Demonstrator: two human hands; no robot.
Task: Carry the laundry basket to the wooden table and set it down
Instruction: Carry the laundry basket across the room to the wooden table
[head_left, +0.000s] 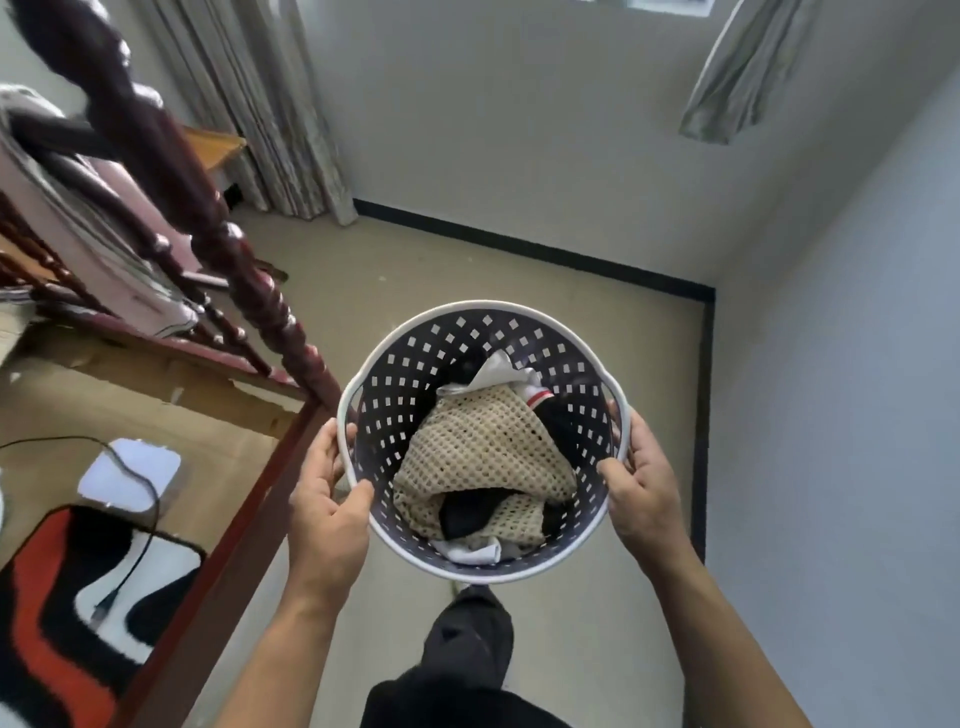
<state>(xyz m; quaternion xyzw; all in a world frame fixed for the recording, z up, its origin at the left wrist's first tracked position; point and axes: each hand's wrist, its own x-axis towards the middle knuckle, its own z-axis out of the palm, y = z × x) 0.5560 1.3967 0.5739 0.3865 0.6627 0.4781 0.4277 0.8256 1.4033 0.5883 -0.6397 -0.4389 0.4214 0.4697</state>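
soft, even daylight fills the room, coming from a window (670, 4) at the top edge. shadows are faint and there is no harsh glare. the dark wooden bedpost (156, 156) at upper left is smeared with motion blur. wide-angle distortion bends the walls and baseboard (519, 244) toward the edges.

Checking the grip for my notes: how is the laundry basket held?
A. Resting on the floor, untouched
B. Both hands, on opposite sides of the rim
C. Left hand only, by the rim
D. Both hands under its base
B: the left hand and right hand each clasp the white rim of the laundry basket on opposite sides, above the floor.
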